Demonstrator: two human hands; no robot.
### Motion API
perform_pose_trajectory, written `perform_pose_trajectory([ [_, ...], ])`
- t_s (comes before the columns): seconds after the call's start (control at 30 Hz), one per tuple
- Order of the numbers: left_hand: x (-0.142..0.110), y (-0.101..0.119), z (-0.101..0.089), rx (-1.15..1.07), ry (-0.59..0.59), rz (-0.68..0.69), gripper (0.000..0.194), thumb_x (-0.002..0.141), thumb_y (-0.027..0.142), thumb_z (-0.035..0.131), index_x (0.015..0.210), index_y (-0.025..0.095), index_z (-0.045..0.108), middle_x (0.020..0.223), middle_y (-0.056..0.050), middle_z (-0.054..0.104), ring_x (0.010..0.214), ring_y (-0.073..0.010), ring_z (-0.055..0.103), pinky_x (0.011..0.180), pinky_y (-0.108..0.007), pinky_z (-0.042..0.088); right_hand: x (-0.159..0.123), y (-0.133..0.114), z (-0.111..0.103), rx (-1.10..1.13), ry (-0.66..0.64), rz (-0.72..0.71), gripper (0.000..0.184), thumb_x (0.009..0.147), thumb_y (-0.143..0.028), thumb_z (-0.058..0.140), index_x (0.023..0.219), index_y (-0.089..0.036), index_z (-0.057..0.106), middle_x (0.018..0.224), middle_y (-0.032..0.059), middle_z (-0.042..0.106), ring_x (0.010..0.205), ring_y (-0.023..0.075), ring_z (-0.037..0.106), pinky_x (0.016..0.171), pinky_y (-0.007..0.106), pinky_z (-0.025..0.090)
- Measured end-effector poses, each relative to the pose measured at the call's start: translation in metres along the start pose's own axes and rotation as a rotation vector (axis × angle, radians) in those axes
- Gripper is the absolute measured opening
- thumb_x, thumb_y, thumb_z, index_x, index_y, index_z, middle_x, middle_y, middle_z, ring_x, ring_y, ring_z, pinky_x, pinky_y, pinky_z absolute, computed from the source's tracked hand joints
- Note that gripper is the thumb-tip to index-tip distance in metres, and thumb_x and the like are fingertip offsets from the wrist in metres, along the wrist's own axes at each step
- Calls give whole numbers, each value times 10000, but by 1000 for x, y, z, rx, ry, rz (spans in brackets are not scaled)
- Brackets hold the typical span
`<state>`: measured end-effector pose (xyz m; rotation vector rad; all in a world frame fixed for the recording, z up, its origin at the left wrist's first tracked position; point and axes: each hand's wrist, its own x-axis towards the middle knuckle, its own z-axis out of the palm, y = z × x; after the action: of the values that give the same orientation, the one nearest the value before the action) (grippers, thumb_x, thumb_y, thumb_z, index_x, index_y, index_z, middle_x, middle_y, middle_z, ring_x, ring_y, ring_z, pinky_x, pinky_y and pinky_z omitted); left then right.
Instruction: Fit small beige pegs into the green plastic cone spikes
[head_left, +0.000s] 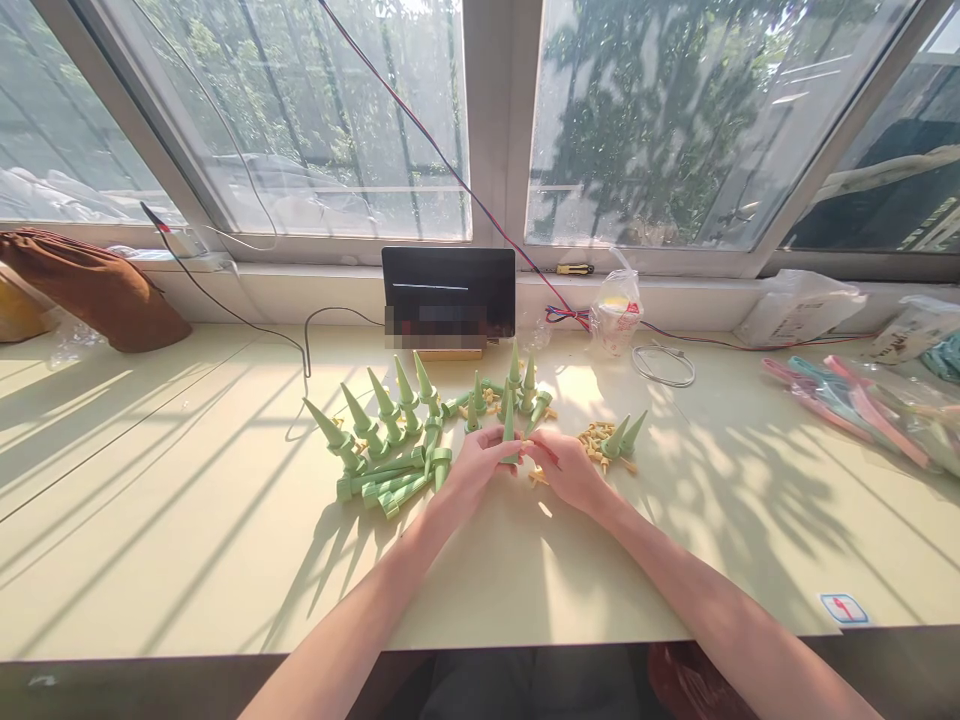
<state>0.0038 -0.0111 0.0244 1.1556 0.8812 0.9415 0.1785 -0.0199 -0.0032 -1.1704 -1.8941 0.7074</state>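
Note:
My left hand (478, 464) is closed around a green plastic cone spike (509, 425), whose tip points up. Against it, my right hand (571, 472) is closed in a pinch, with a small yellow plastic piece (527, 442) showing at the fingertips. The fingers partly cover where the two pieces meet. Left of my hands stands a row of green cone spikes (387, 408) with collars, and green ribbed tubes (397, 490) lie in front of them. Loose yellow pieces (595, 440) are heaped to the right of my right hand, beside two tilted green cones (625, 436).
A black tablet (450, 290) on a stand is at the back by the window. Behind the parts are a plastic-wrapped cup (616, 318), a coiled white cable (663, 366) and a yellow cutter (575, 269). A brown bag (97, 290) lies left; pink and teal strips (832, 400) lie right.

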Motion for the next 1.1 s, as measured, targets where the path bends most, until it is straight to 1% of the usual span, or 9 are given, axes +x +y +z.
perform_pose_trajectory([
  [0.2, 1, -1, -1, 1, -52, -19, 222, 749, 350, 741, 862, 162, 710, 875, -63, 625, 756, -135, 568, 630, -235, 478, 0, 2, 1, 45, -6, 1, 389, 990, -408, 405, 706, -185, 552, 650, -12, 492, 610, 125, 421, 600, 259, 363],
  [0.3, 1, -1, -1, 38, -44, -6, 251, 745, 371, 752, 873, 159, 708, 888, -71, 646, 778, -147, 590, 644, -243, 485, -1, 5, 2, 27, 10, 4, 405, 978, -427, 399, 651, -195, 457, 604, -32, 377, 570, 116, 344, 547, 256, 315],
  [0.4, 0, 0, -1, 81, -56, 23, 293, 752, 396, 755, 918, 159, 712, 902, -78, 670, 801, -156, 602, 658, -248, 491, -1, 8, 3, 5, 33, -1, 426, 970, -442, 389, 621, -205, 335, 591, -46, 273, 549, 106, 261, 515, 256, 260],
  [0.53, 0, 0, 0, 92, -101, 96, 292, 763, 416, 752, 906, 165, 712, 920, -72, 673, 845, -171, 610, 690, -266, 512, -1, 11, 4, 3, 36, -2, 446, 971, -464, 380, 628, -210, 253, 583, -51, 240, 541, 101, 222, 510, 261, 235],
  [0.63, 1, 0, 0, 101, -103, 132, 270, 758, 408, 757, 871, 169, 706, 903, -62, 658, 871, -187, 606, 707, -286, 531, -1, 11, 4, 6, 32, 2, 448, 978, -468, 364, 633, -212, 239, 581, -50, 228, 539, 102, 215, 510, 265, 221],
  [0.77, 1, -1, 0, 99, -105, 157, 253, 762, 389, 758, 877, 168, 708, 890, -55, 622, 905, -199, 588, 753, -321, 555, 0, 11, 4, -1, 29, -13, 437, 992, -436, 348, 635, -210, 237, 587, -49, 215, 546, 103, 215, 517, 269, 210],
  [0.97, 2, -2, 1, 100, -88, 186, 230, 751, 374, 768, 840, 169, 715, 844, -37, 592, 851, -176, 560, 781, -320, 542, 0, 11, 4, -12, 31, -10, 440, 1003, -427, 339, 631, -209, 251, 590, -48, 199, 547, 107, 212, 520, 273, 204],
  [1.1, 2, -3, 1, 109, -72, 195, 226, 760, 373, 757, 846, 167, 720, 856, -42, 605, 857, -178, 564, 797, -322, 535, 0, 10, 3, -16, 33, -13, 446, 1008, -416, 338, 618, -208, 283, 591, -50, 193, 547, 108, 213, 523, 272, 210],
])
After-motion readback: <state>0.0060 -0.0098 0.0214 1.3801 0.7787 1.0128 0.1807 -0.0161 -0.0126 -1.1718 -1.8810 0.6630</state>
